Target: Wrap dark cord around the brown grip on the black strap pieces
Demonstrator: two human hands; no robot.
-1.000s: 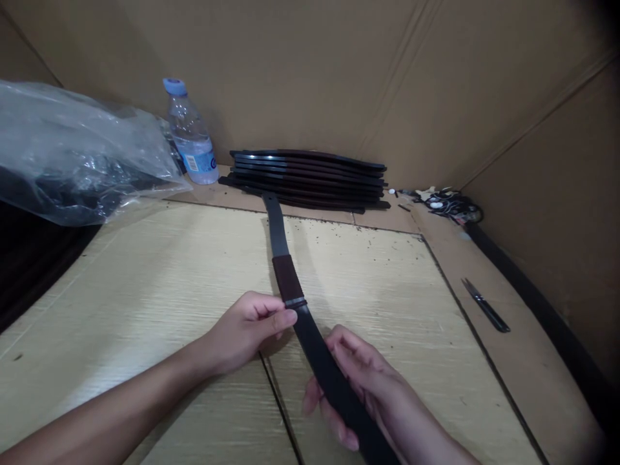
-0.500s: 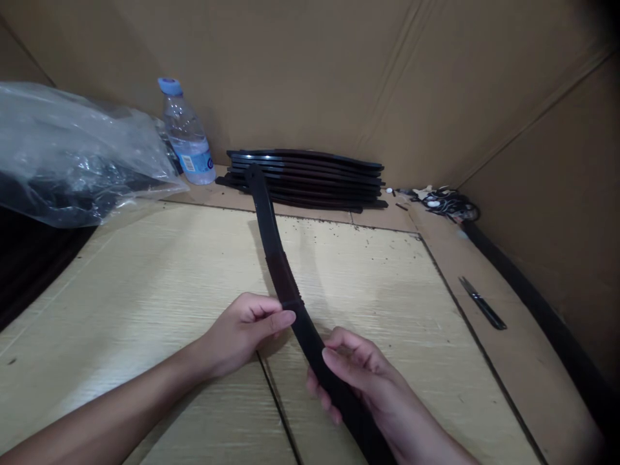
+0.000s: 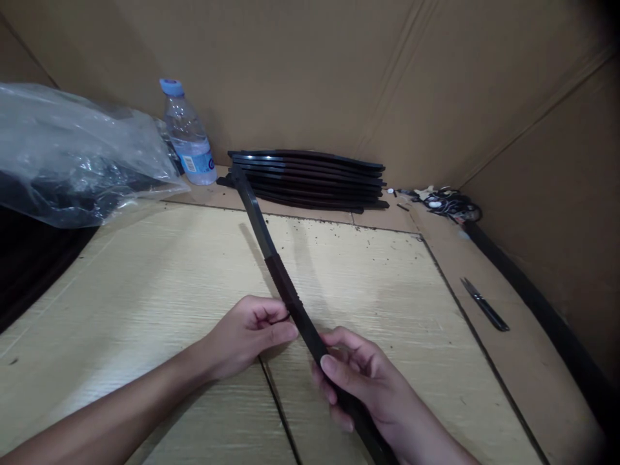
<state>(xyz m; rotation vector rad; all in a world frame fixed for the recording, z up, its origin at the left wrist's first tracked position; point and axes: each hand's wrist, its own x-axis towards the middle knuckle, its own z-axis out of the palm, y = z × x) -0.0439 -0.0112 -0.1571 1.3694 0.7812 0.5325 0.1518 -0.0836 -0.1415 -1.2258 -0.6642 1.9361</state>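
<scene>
A long, narrow black strip (image 3: pixel 259 223), slightly curved, slants from the near right up toward the back. Its middle has a ribbed, dark brown section (image 3: pixel 282 281), and its far end shows a small hole. My right hand (image 3: pixel 358 381) is closed around the lower part, thumb on top and fingers beneath. My left hand (image 3: pixel 256 329) is at the strip's left edge, just below the ribbing, with thumb and fingers in a pinch. A thin dark piece shows between those fingers; whether it is joined to the strip I cannot tell.
Similar black strips (image 3: pixel 310 177) lie stacked along the cardboard wall. A water bottle (image 3: pixel 191 142) stands left of them, beside a clear plastic bag (image 3: pixel 82 148). At right are small snips (image 3: pixel 485 305), a heap of scraps (image 3: pixel 448 203) and a long dark tube (image 3: pixel 533 278).
The strip has rolled so its narrower side shows, and its far end has swung left. My left fingers have slipped off its face to its left edge. My right hand keeps its hold.
</scene>
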